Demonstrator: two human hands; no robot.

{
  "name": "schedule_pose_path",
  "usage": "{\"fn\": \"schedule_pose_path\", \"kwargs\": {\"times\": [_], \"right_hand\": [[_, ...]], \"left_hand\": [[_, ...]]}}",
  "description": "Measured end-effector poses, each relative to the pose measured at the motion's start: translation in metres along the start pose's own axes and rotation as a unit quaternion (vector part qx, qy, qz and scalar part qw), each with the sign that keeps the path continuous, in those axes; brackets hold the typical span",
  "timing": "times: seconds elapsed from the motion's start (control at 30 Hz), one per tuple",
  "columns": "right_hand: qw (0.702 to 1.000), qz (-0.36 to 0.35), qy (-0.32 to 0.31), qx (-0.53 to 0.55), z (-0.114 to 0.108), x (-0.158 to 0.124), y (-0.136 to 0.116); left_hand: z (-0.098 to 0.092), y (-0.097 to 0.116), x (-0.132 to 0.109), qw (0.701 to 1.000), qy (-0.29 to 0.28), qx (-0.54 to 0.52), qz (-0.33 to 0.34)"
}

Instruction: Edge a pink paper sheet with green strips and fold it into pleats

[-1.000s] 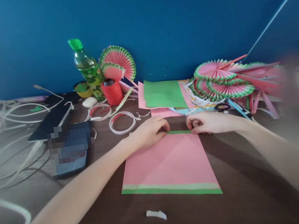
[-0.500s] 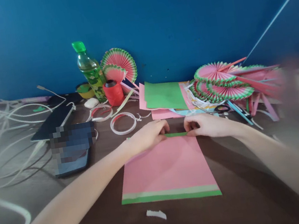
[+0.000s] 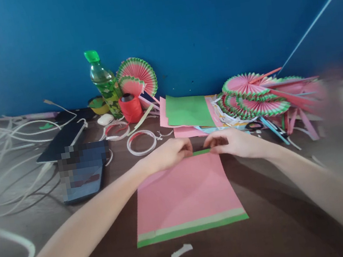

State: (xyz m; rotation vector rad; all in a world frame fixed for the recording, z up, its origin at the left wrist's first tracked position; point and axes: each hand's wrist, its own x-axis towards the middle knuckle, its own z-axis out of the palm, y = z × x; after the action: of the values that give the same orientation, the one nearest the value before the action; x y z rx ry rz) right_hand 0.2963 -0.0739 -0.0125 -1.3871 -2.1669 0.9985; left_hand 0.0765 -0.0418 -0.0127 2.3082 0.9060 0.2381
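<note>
A pink paper sheet [image 3: 185, 193] with green bands along its near and far edges lies on the dark brown table [image 3: 273, 234]. My left hand [image 3: 167, 154] is closed in a pinch on the sheet's far edge, left of the middle. My right hand [image 3: 232, 142] pinches the same far edge just to the right. Between the two hands a short stretch of the green edge [image 3: 201, 152] shows, folded over.
Behind the sheet lie loose green and pink papers [image 3: 188, 110], a pile of pleated paper fans [image 3: 255, 95], a green bottle [image 3: 103, 83], a red thread spool [image 3: 130, 107], tape rings [image 3: 141, 142], a phone [image 3: 82, 173], a tablet [image 3: 61, 141] and white cables [image 3: 4, 142]. A white scrap [image 3: 181, 252] lies near me.
My hands have come closer together along the far edge, the right hand sliding left. The sheet has turned slightly, its near edge now tilting up to the right.
</note>
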Motion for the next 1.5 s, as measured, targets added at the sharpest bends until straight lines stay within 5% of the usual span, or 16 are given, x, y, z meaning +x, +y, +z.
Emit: {"fn": "schedule_pose_path", "kwargs": {"times": [0.33, 0.67, 0.93, 1.5], "right_hand": [[0.999, 0.009, 0.041, -0.009, 0.011, -0.001, -0.007], [0.998, 0.032, -0.011, 0.045, 0.013, -0.002, -0.007], [0.999, 0.024, -0.004, 0.023, 0.022, -0.005, -0.017], [0.998, -0.022, 0.043, -0.037, 0.026, -0.009, -0.027]], "left_hand": [[-0.003, 0.006, -0.001, 0.999, -0.013, 0.042, 0.017], [-0.011, 0.009, -0.002, 0.997, -0.044, 0.059, -0.009], [0.002, 0.016, -0.004, 0.998, 0.003, 0.043, 0.037], [0.003, 0.025, -0.005, 1.0, -0.003, -0.019, 0.024]]}}
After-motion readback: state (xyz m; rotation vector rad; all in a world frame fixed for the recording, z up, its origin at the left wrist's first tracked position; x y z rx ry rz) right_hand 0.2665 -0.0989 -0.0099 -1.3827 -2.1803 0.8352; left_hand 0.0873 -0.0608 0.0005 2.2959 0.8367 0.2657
